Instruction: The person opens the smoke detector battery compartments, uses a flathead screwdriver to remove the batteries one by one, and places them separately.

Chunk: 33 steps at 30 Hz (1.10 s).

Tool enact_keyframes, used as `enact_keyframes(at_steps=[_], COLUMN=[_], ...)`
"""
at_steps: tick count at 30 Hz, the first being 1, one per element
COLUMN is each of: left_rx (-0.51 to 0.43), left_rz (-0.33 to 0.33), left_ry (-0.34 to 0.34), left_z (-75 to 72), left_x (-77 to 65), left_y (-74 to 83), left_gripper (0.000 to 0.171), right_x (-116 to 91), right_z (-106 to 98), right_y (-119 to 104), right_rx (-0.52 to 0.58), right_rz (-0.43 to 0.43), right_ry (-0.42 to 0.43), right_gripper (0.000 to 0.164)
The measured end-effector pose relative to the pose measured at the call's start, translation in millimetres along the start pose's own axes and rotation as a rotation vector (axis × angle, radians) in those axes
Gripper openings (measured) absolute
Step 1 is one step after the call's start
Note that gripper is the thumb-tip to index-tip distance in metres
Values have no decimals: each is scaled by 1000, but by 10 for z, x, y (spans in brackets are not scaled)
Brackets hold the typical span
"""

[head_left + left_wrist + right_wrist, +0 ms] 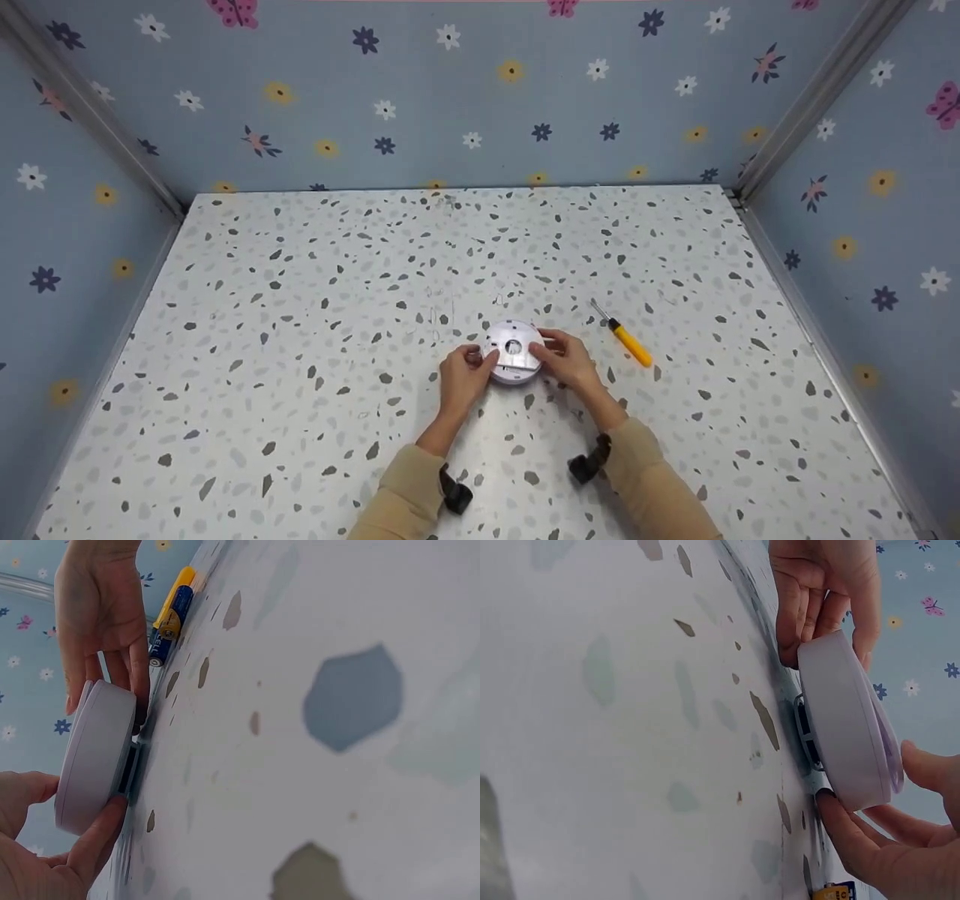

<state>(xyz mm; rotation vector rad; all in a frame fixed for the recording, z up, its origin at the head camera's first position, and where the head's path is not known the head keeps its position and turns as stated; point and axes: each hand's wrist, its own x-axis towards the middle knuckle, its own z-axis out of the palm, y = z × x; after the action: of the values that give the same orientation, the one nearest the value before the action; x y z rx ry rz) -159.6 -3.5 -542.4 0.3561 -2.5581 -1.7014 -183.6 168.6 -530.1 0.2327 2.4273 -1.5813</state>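
Both hands hold a round white smoke detector [517, 330] low over the table, its flat back plate with a centre hole facing up. My left hand [463, 379] grips the left rim, thumb on top and fingers beneath. On the right rim, my right hand [571, 361] pinches with its thumb on the plate and fingers under the body. In the right wrist view the back plate [885, 731] stands tilted off the body [840, 720], leaving a wedge-shaped gap near the right thumb. A dark vented part [807, 731] protrudes from the underside.
A screwdriver [632, 345] with a yellow handle lies to the right of the right hand. Beside it in the left wrist view is a blue and yellow battery [171, 624]. The speckled table [300, 360] is bordered by flowered panels [450, 97] at the back and sides.
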Motion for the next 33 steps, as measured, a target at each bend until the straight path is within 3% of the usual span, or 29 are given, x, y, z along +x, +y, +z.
enact_keyframes(at_steps=[6,13,16,23,33], left_rx=[-4,-41,20,53,60], left_rz=[-1,-27,-47,-96,-63], left_ry=[-31,-92,-84,-77,-84], left_z=[-17,-5,18,60,66], left_x=[11,33,44,70,75], left_y=[9,41,41,14,19], left_gripper=[44,52,52,48,44], right_x=[-23,-29,-40,-52,-4], right_z=[-2,0,5,41,29], right_y=[0,5,1,4,26], right_rx=[5,70,66,47,52], right_rz=[-6,-77,-75,-90,-65], right_ry=[-23,-16,-5,43,43], right_gripper=[54,47,46,46,36])
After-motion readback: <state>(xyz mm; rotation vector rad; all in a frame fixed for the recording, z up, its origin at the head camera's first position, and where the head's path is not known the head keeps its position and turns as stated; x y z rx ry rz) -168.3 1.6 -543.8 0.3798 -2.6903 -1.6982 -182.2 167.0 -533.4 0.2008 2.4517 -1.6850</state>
